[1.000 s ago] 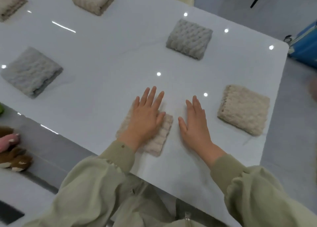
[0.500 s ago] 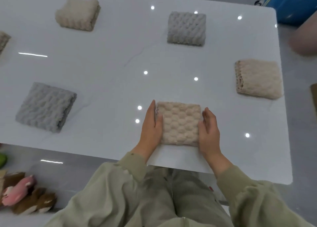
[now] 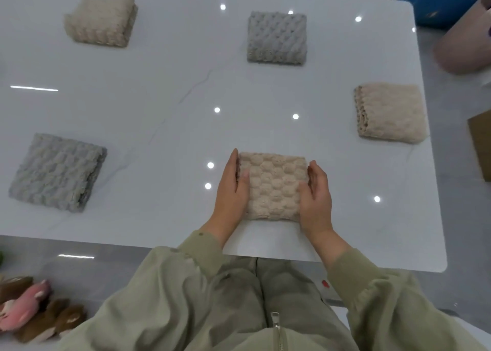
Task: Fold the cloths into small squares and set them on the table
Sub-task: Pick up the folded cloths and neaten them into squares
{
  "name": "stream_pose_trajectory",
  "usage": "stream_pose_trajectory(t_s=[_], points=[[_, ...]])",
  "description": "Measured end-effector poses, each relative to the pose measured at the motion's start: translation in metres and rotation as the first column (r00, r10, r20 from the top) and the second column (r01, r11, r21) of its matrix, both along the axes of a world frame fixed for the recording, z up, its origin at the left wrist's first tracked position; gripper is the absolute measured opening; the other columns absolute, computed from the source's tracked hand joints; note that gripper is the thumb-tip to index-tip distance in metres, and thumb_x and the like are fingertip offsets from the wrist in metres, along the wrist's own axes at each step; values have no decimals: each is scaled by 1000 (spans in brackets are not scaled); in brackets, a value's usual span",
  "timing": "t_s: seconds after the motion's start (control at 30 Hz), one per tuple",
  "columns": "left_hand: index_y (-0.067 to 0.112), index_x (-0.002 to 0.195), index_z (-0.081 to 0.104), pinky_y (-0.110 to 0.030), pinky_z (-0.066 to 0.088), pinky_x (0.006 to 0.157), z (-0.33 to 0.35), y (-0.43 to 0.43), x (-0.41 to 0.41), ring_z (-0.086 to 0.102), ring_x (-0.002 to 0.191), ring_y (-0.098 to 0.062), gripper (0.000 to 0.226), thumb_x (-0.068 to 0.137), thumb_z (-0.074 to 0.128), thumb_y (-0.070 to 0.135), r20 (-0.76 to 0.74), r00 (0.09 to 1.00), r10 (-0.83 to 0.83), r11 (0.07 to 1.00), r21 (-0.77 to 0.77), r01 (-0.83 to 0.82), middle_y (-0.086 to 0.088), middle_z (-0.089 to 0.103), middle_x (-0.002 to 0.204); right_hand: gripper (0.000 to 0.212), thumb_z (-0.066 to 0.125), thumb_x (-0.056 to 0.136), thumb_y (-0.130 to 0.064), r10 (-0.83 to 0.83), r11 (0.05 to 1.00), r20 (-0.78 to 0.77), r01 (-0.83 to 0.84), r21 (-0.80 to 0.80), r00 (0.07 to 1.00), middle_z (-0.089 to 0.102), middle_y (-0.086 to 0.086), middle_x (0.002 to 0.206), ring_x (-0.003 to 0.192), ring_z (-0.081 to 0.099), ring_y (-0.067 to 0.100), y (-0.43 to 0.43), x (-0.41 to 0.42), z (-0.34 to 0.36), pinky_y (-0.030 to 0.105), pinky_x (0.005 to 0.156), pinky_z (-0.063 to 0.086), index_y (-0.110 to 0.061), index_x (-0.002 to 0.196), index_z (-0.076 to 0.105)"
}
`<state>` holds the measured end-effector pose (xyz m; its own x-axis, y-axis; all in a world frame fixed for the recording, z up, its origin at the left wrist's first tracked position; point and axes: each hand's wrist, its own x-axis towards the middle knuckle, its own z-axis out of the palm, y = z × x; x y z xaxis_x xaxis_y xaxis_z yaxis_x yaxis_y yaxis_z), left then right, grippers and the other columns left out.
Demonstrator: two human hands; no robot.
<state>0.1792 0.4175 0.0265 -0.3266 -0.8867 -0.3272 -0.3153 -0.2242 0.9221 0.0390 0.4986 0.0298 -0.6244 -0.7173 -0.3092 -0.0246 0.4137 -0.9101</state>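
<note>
No text, label, brand, number or sign can be read anywhere.

Beige cloth (image 3: 272, 187) between the fingers (image 3: 231, 164): raised bubble pattern in rows. Tan cloth (image 3: 390, 113) right of and beyond the fingers: same bubbles. Grey cloth (image 3: 276, 37) straight beyond the fingertips: bubble pattern, paler near edge. Cream cloth (image 3: 102, 20) far beyond and left: bubbles. Left grey cloth (image 3: 57, 171) left of the fingers: bubbles, slightly bluish. Table (image 3: 159, 98): glossy white, faint grey veins, bright light spots. Sleeves (image 3: 170, 276): sage green. Toys (image 3: 32, 308) back-left of the fingers: pink and brown. Far right: blue case (image 3: 438, 0), mauve bin (image 3: 462, 45), brown box (image 3: 482, 143).
</note>
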Motion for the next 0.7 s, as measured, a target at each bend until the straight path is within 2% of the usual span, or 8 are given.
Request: stream_pose_trajectory(t_s=[0.07, 0.17, 0.33, 0.43, 0.5, 0.6, 0.67, 0.7], points=[[18, 149, 18, -19, 22, 113, -1, 4, 3, 25, 137, 0, 52, 101, 36, 24, -7, 1000, -14, 1000, 10, 14, 8, 26, 152, 50, 46, 94, -15, 0, 1000, 16, 0, 4, 1000, 40, 1, 145, 134, 37, 12, -2, 1, 1, 34, 114, 30, -12, 143, 33], [19, 149, 18, -15, 21, 111, -3, 8, 3, 25, 135, 3, 56, 97, 35, 31, 9, 999, -34, 999, -5, 34, 14, 26, 148, 49, 45, 95, -12, 35, 999, -12, -35, 29, 999, 40, 0, 145, 134, 37, 11, -4, 6, 3, 27, 113, 29, -12, 143, 33], [19, 149, 17, -11, 20, 108, -1, 8, -1, 24, 134, 5, 52, 101, 36, 18, 13, 1000, -14, 1000, 10, 14, 14, 26, 147, 50, 44, 96, -16, -22, 999, -3, 22, 35, 1000, 39, 2, 147, 135, 36, 12, -3, 6, 3, 28, 112, 29, -11, 144, 32], [18, 150, 15, -20, 20, 113, 1, 10, -4, 22, 138, -2, 55, 100, 38, 22, 33, 999, -36, 999, 12, 36, 8, 23, 153, 58, 42, 89, -28, 60, 996, -66, -55, 75, 996, 38, 0, 147, 135, 35, 11, -1, 9, 3, 30, 113, 29, -13, 144, 32], [17, 150, 14, -21, 18, 115, 2, 10, -2, 20, 140, -3, 57, 100, 39, 25, 72, 996, -61, 998, -32, 63, 5, 20, 155, 56, 42, 92, -27, 51, 997, -83, -46, 65, 995, 37, 2, 148, 136, 34, 12, 0, 5, 5, 35, 114, 29, -13, 145, 30], [17, 150, 12, -24, 11, 117, 2, 3, 5, 12, 143, -6, 58, 100, 39, 25, 219, 968, -119, 971, -179, 160, 3, 13, 158, 52, 41, 97, -21, 73, 996, -162, -65, 55, 984, 29, 2, 153, 141, 25, 11, -1, -8, 8, 30, 117, 20, -12, 146, 26], [16, 150, 11, -25, 4, 117, 3, -4, 11, 3, 145, -9, 58, 100, 35, 30, 402, 903, -153, 911, -297, 286, 0, 6, 159, 51, 41, 98, -19, 166, 985, -262, -148, 86, 951, 21, 1, 156, 142, 17, 7, -8, -12, 13, 26, 117, 15, -12, 146, 25], [17, 150, 11, -27, 0, 117, 4, -8, 14, -1, 145, -10, 59, 99, 31, 35, 499, 852, -158, 872, -335, 357, -1, 4, 159, 52, 41, 98, -19, 233, 972, -327, -206, 117, 916, 16, 2, 157, 142, 14, 7, -13, -13, 14, 29, 118, 12, -12, 146, 24]])
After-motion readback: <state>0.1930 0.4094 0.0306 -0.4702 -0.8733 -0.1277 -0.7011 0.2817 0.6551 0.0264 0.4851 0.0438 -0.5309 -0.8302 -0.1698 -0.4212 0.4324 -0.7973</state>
